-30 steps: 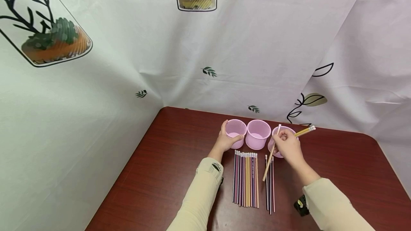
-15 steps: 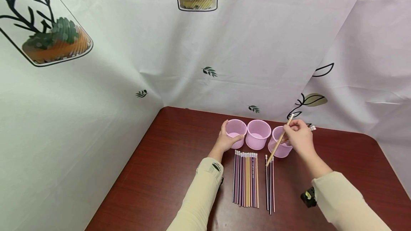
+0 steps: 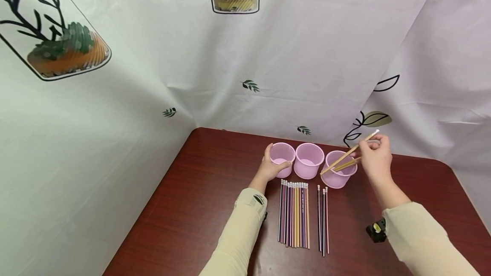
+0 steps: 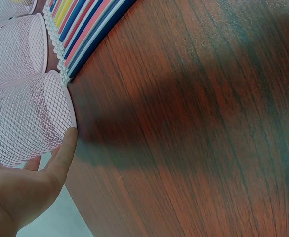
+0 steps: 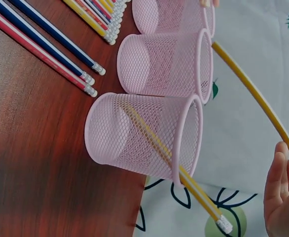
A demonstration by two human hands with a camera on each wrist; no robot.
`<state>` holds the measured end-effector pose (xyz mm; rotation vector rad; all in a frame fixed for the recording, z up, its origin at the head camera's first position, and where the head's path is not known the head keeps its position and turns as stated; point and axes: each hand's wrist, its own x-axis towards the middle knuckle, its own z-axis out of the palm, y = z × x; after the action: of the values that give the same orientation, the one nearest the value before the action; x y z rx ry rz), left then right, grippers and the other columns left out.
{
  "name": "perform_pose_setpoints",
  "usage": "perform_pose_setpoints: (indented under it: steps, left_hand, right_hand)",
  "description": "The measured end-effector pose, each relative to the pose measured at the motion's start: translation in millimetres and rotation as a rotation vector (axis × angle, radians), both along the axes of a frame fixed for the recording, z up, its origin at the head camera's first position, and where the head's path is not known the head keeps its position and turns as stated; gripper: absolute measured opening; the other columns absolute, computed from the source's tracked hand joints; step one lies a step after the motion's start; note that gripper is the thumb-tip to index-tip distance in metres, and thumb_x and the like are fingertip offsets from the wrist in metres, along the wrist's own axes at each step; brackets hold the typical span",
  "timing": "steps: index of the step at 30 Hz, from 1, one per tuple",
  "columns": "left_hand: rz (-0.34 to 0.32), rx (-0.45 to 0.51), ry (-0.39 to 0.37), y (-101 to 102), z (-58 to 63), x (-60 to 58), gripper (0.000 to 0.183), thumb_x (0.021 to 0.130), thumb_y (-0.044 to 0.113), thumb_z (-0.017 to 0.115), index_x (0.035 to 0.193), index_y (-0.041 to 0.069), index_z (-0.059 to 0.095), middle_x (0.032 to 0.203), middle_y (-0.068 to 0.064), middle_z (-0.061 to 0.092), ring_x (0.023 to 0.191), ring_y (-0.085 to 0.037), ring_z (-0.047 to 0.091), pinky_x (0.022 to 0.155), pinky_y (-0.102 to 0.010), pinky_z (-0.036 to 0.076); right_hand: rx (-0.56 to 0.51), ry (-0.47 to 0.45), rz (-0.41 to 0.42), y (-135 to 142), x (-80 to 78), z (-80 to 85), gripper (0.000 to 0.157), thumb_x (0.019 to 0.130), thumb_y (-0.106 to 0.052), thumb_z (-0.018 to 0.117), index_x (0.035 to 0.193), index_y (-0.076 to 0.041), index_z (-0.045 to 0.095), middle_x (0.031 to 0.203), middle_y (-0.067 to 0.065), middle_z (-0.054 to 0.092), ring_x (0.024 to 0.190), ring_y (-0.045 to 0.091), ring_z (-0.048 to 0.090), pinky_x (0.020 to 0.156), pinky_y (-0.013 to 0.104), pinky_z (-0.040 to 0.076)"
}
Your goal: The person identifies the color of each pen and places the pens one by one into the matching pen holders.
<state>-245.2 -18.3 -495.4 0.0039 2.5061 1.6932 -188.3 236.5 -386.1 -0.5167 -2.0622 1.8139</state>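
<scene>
Fingers of right hand [image 3: 377, 156] pinch yellow pencil [image 3: 349, 153] toward eraser end, presumably to leave lower length free; tip slants down near right cup [image 3: 337, 181]. Below same fingers, at least one other yellow pencil [image 5: 198, 192] leans out of that cup, jutting eraser maybe in hand's way. Fingers of left hand [image 3: 270, 169] curl round left cup [image 4: 25, 118], thumb at rim, probably steadying. Between hands: middle cup [image 3: 307, 173]. Nearer wearer than left thumb: pencil row [image 3: 294, 216], then three pencils [image 3: 324, 220] apart.

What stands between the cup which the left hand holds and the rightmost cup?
Another pink mesh cup stands between them, with nothing seen inside; the head view shows all three side by side.
</scene>
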Motion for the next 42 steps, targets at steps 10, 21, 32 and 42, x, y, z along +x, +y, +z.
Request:
perform_pose_setpoints:
  steps: [10, 21, 32, 42]
  left_hand:
    - [0.007, 0.004, -0.001, -0.1, 0.6, 1.4, 0.094, 0.07, 0.028, 0.08, 0.144, 0.025, 0.022, 0.138, -0.023, 0.034, 0.119, -0.036, 0.042, 0.097, -0.049, 0.035]
    - [0.005, 0.01, 0.006, 0.2, 1.4, 1.9, 0.095, 0.07, 0.027, 0.081, 0.144, 0.023, 0.022, 0.138, -0.023, 0.034, 0.12, -0.037, 0.041, 0.098, -0.049, 0.034]
    - [0.009, 0.007, 0.004, 0.7, 0.5, 0.8, 0.095, 0.07, 0.027, 0.081, 0.144, 0.024, 0.022, 0.138, -0.022, 0.034, 0.12, -0.036, 0.042, 0.098, -0.049, 0.034]
    - [0.011, 0.012, 0.022, 1.0, -0.7, 0.1, 0.095, 0.069, 0.027, 0.082, 0.144, 0.022, 0.024, 0.137, -0.023, 0.036, 0.119, -0.037, 0.042, 0.098, -0.05, 0.034]
  right_hand:
    - [-0.252, 0.132, -0.116, 8.6, 0.1, 0.8, 0.01, 0.097, -0.018, 0.044, 0.097, -0.019, 0.033, 0.066, 0.001, 0.056, 0.042, 0.012, 0.059, 0.039, 0.021, 0.046]
    - [-0.172, 0.129, -0.221, 18.4, -1.2, -8.1, 0.011, 0.095, -0.013, 0.047, 0.095, -0.019, 0.037, 0.083, 0.002, 0.048, 0.048, 0.004, 0.054, 0.038, 0.015, 0.043]
    - [0.043, -0.004, -0.254, 22.5, 4.7, -28.3, 0.012, 0.091, -0.014, 0.048, 0.092, -0.022, 0.039, 0.076, -0.007, 0.048, 0.049, -0.006, 0.051, 0.042, 0.013, 0.043]
    - [0.017, -0.048, -0.246, 22.8, 7.0, -39.2, 0.015, 0.091, -0.017, 0.049, 0.093, -0.022, 0.036, 0.075, -0.007, 0.052, 0.045, -0.003, 0.052, 0.042, 0.015, 0.044]
